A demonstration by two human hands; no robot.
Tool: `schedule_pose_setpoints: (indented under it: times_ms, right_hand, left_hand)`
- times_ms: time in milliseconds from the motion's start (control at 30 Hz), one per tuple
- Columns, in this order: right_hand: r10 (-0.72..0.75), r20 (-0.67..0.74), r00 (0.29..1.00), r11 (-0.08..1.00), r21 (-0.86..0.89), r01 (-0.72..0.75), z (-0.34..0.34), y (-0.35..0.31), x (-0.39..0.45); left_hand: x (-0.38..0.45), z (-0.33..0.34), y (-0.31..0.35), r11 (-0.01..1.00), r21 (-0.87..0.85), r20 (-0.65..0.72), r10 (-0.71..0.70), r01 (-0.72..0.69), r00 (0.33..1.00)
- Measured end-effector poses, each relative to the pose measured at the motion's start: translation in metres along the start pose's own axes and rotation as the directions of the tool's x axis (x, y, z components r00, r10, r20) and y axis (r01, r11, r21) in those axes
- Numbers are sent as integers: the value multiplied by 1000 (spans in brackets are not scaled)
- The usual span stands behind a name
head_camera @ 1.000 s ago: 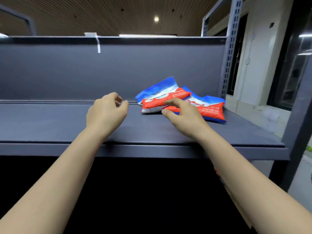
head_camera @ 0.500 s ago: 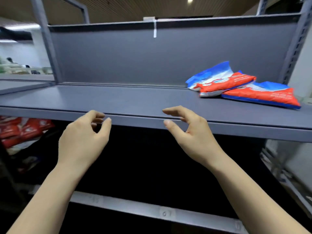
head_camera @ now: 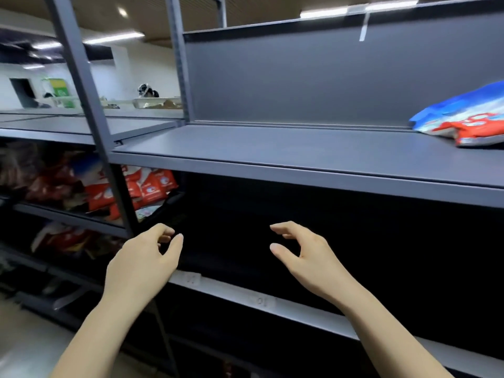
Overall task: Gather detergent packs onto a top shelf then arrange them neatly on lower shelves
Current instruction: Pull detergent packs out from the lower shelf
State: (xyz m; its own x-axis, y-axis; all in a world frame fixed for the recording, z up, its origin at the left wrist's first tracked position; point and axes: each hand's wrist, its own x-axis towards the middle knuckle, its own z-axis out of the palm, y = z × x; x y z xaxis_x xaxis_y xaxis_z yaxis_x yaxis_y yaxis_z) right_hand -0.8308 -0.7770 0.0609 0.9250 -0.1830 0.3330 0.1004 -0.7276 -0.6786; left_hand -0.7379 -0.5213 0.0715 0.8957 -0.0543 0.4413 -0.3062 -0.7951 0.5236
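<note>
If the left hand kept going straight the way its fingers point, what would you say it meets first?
Likely nothing near: the left hand points into the dark bay under the top shelf; depth there is unclear.

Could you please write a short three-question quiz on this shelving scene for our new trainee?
1. True or false: the left hand holds a detergent pack.
2. Where do the detergent packs on the top shelf lie? A) at its left end B) in its middle C) at its right end
3. Fill in: more red packs sit on a lower shelf of the rack to the ____.

Key
1. False: both the left hand and the right hand hang free and hold nothing.
2. C: the detergent packs lie at the right edge of the view.
3. left
</note>
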Motion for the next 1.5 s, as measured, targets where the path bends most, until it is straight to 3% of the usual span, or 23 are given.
schedule_pose_setpoints:
  times_ms: [333, 933, 1267, 1500]
  right_hand:
    - [-55, 166, 985, 998, 12, 54, 111, -45, 56]
    - [-188, 346, 919, 982, 48, 183, 296, -120, 196]
    - [-185, 347, 919, 981, 5, 196, 367, -157, 244]
    - [-68, 229, 971, 994, -69, 86, 422, -188, 279]
  left_hand:
    - [29, -29, -112, 980, 63, -36, -186, 188, 982]
    - [179, -32, -265, 957, 167, -31, -235, 237, 971]
    - [236, -42, -348, 961, 136, -8, -241, 240, 970]
    - [295, -49, -416, 983, 118, 108, -152, 139, 983]
